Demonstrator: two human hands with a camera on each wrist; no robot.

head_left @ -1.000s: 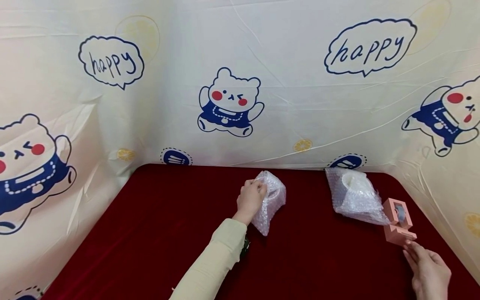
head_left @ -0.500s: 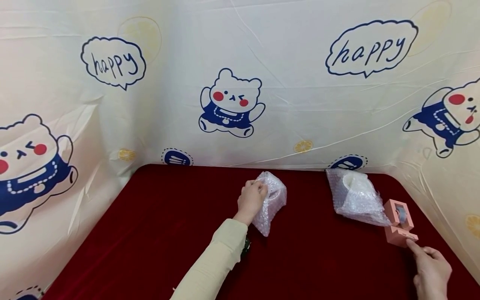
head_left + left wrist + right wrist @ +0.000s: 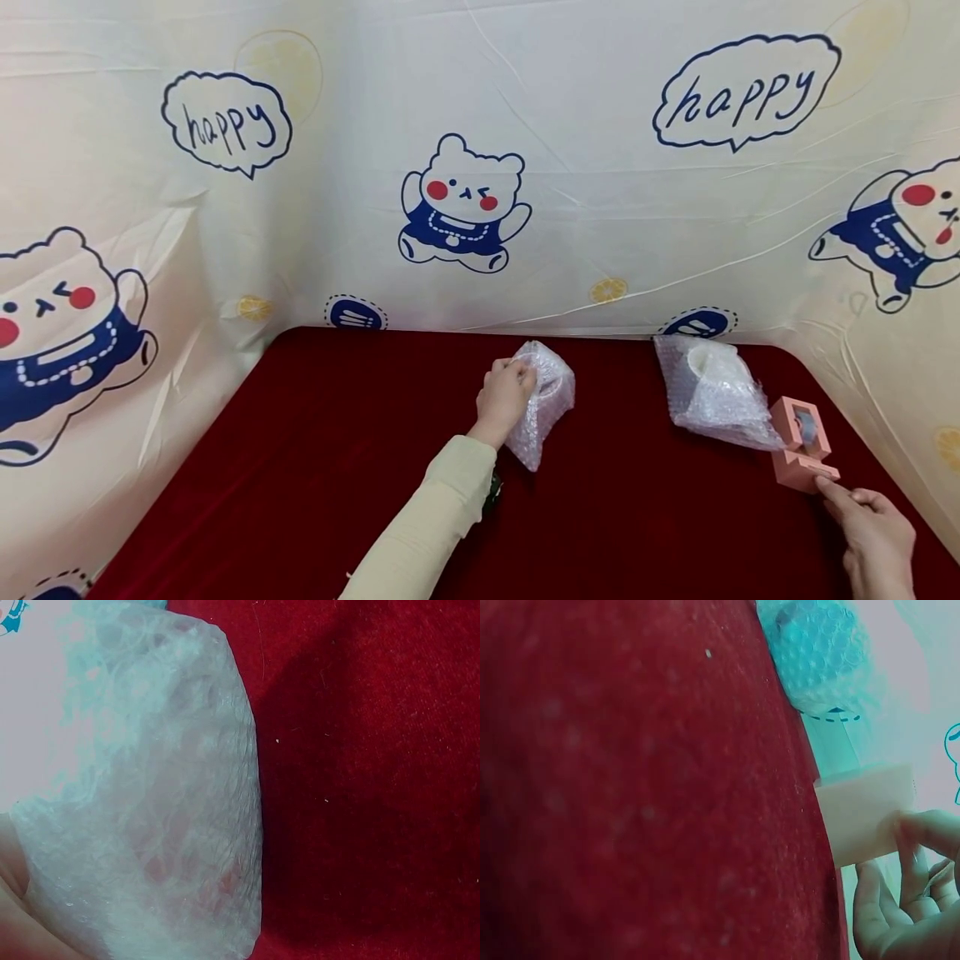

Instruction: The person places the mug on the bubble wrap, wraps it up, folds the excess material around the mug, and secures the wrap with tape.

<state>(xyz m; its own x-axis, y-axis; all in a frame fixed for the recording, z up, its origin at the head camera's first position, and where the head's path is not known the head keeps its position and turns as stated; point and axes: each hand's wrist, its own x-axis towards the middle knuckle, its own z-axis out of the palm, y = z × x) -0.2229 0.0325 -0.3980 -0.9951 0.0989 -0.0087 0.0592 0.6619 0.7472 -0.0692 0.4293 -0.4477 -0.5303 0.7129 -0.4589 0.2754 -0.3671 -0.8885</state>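
Observation:
In the head view my left hand [image 3: 504, 400], its fingers curled, holds a bubble-wrapped bundle [image 3: 551, 404] at the table's middle. A round rim shows through the wrap; the kind of object inside is unclear. This bundle fills the left of the left wrist view, with a bit of my hand at the edge. At the right, my right hand [image 3: 873, 533] pinches at the front end of a pink tape dispenser [image 3: 798, 471] holding a grey roll. Thumb and forefinger meet at the dispenser's edge in the right wrist view; any tape between them is too small to see.
A second bubble-wrapped bundle [image 3: 716, 392], with a white cylindrical shape inside, lies beside the dispenser towards the back. Dark red cloth covers the table [image 3: 337, 433]. A printed white curtain [image 3: 585, 167] hangs round the back and sides.
My right hand has shifted slightly at the dispenser's front, its thumb and fingers turning a little. The left hand keeps its place on the bundle.

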